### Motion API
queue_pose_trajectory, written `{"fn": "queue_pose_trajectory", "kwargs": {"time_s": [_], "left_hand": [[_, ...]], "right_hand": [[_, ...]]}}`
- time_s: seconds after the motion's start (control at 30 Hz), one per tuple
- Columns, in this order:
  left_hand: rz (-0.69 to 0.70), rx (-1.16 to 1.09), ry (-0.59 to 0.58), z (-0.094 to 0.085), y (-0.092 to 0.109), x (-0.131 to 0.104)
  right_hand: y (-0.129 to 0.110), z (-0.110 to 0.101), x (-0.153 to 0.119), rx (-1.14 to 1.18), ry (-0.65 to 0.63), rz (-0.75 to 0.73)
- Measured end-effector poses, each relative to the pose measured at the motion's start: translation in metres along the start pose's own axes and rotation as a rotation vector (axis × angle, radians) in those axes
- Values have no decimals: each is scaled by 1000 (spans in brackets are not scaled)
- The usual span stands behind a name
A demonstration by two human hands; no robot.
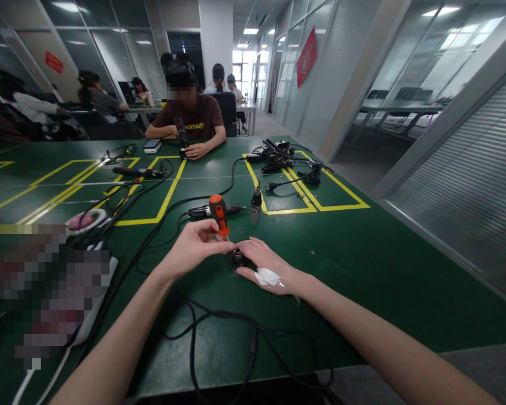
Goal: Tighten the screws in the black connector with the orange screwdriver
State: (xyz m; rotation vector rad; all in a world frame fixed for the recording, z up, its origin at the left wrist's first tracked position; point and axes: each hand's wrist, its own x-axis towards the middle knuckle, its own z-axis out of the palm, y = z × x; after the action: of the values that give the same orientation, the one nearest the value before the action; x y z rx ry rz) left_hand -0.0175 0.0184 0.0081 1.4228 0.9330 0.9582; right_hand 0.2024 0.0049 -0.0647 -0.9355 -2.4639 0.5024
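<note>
My left hand (200, 244) is closed, thumb and fingers pinched near the lower end of an orange-and-black screwdriver (217, 212). Its handle points up and tilts slightly left; the shaft is hidden behind my fingers. My right hand (267, 263), with a white pad taped on its back, curls around a small black round part with a metal tip (237, 257) low over the table. Both hands' fingertips meet just above that part. Behind them stands a black cone-shaped piece with a metal tip and clear base (256, 205). Beside it lies a black electric screwdriver (200, 211) with a cord.
Black cables (219, 315) loop across the near green table (383, 281). A heap of black adapters and cords (278, 154) lies at the back right. At left are another corded tool (137, 172) and a white tape roll (86, 219). A person (194, 121) sits opposite.
</note>
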Motion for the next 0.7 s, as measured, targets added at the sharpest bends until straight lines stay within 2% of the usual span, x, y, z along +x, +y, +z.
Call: {"fn": "queue_pose_trajectory", "kwargs": {"time_s": [0.33, 0.53, 0.7], "left_hand": [[-13, -17, -51, 0, 4, -1], [7, -3, -6, 0, 1, 1], [-16, -16, -28, -1, 3, -1]], "right_hand": [[-1, 0, 0, 19, -4, -1], [0, 1, 0, 3, 8, -3], [1, 1, 0, 7, 0, -3]]}}
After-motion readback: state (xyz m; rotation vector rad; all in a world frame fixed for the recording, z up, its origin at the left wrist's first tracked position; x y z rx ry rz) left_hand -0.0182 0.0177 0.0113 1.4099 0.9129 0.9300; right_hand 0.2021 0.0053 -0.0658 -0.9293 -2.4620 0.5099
